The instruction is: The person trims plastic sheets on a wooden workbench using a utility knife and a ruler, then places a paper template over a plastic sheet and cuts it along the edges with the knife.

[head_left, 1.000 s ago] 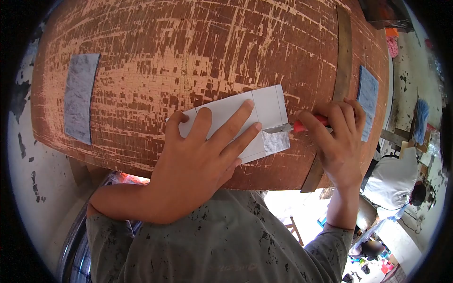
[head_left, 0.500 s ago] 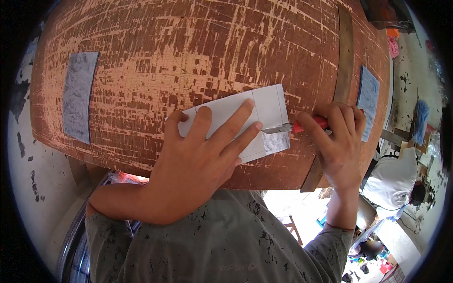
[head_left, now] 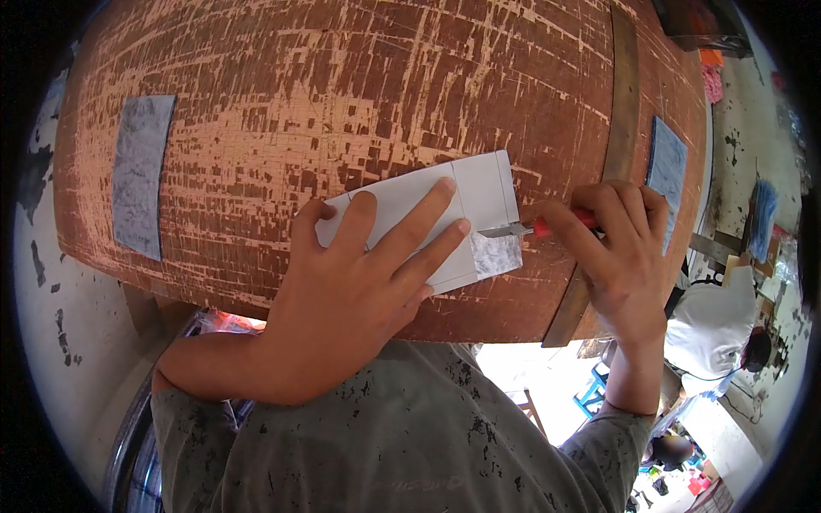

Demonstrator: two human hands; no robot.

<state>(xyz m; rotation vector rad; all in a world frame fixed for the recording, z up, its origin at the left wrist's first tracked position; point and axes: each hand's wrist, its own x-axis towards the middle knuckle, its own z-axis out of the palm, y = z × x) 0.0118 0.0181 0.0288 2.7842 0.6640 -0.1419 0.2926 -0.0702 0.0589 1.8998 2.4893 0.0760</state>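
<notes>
My left hand (head_left: 342, 295) lies with spread fingers on a white card-like sheet (head_left: 487, 184) marked with thin lines, pressing it to the scratched wooden board (head_left: 256, 137). My right hand (head_left: 623, 248) grips a red-handled cutting knife (head_left: 547, 227). Its metal blade reaches leftward to the right part of the sheet, just above a grey mottled patch (head_left: 498, 255). Whether the blade tip touches the sheet or hovers cannot be told. My left palm and fingers hide much of the sheet's left part.
A blue-grey rectangular piece (head_left: 143, 175) rests at the board's left, and another blue-grey piece (head_left: 667, 175) at its right, beyond a brown strip (head_left: 624, 94). On the right, a person in a white top (head_left: 708, 333) and a blue stool (head_left: 592, 389) appear past the edge.
My right hand and the knife have shifted slightly, with the wrist moving right and the blade now showing at a narrower angle. My left hand and the sheet have barely moved.
</notes>
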